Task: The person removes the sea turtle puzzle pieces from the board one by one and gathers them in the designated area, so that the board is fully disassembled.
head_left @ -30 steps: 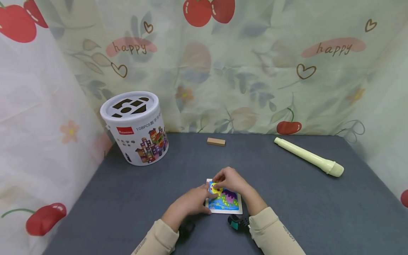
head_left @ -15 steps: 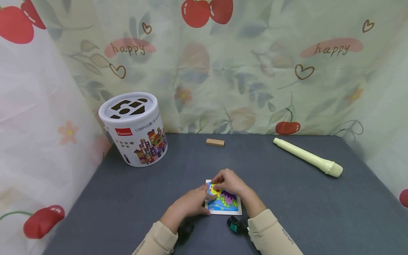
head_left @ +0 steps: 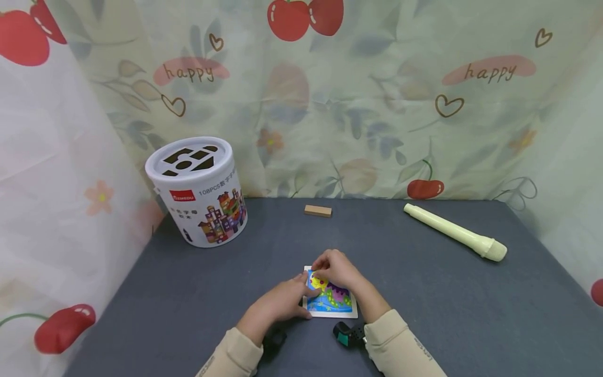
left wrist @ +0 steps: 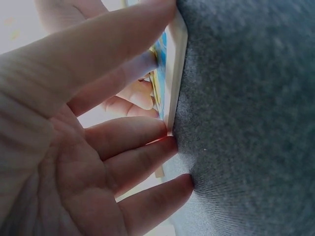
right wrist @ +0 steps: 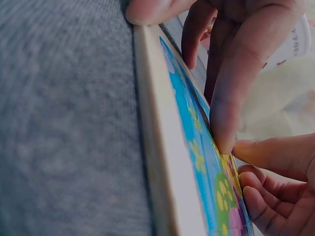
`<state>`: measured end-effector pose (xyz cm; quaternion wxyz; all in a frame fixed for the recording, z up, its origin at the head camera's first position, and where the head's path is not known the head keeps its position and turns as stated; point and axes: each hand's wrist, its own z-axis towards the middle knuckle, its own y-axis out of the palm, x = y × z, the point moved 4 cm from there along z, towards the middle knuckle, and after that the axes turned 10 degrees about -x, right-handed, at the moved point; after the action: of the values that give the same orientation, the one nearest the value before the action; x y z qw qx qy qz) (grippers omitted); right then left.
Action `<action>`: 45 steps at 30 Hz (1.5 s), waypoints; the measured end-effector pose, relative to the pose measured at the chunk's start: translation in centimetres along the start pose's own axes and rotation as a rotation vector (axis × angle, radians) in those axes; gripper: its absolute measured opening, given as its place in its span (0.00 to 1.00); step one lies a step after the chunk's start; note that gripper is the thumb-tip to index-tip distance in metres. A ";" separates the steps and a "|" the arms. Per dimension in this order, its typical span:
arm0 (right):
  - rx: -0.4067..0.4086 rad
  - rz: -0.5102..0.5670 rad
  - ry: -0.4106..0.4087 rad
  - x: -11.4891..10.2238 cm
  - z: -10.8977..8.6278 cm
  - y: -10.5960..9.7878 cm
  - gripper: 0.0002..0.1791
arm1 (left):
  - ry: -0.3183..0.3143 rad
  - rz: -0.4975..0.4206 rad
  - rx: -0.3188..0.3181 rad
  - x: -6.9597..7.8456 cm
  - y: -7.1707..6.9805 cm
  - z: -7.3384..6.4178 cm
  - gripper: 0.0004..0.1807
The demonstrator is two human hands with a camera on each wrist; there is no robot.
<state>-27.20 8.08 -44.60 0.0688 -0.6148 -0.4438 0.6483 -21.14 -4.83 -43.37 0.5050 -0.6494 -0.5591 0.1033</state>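
A small jigsaw puzzle (head_left: 330,314) with a pale frame lies flat on the dark table, showing a colourful cartoon creature on blue. My left hand (head_left: 282,299) steadies its left side: the thumb sits at the near corner, another finger presses on the picture, and others touch the edge and table with fingers fairly straight. At the upper left of the picture, my right hand (head_left: 340,269) has curled fingers and pinches at a yellow puzzle piece (right wrist: 227,164). The piece is mostly hidden by the fingers. In the left wrist view, the left hand (left wrist: 74,147) hides much of the puzzle.
A white bucket (head_left: 200,204) with shape holes in its lid stands at the back left. Behind the puzzle lies a small wooden block (head_left: 317,211). A pale yellow toy microphone (head_left: 454,231) lies at the right. Patterned cloth (head_left: 330,104) hangs behind the table.
The right hand's thumb and fingers have shifted slightly left over the yellow part of the picture, uncovering a little more of it. The left hand stays in place on the puzzle.
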 end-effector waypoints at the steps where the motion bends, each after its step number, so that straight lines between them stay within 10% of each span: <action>1: 0.004 -0.001 -0.001 0.0 0.0 0.0 0.04 | -0.001 0.001 0.001 0.0 0.0 0.0 0.29; 31: -0.032 0.077 0.046 0.4 0.4 -0.1 0.03 | 0.019 -0.007 -0.001 0.2 -0.1 -0.2 0.29; 45: -0.150 0.280 -0.026 1.3 0.3 -0.9 0.08 | 0.033 0.004 0.008 0.1 0.0 -0.2 0.29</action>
<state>-28.16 9.27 -44.97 -0.0742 -0.6656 -0.4020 0.6244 -21.00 -4.86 -43.23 0.5167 -0.6501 -0.5489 0.0957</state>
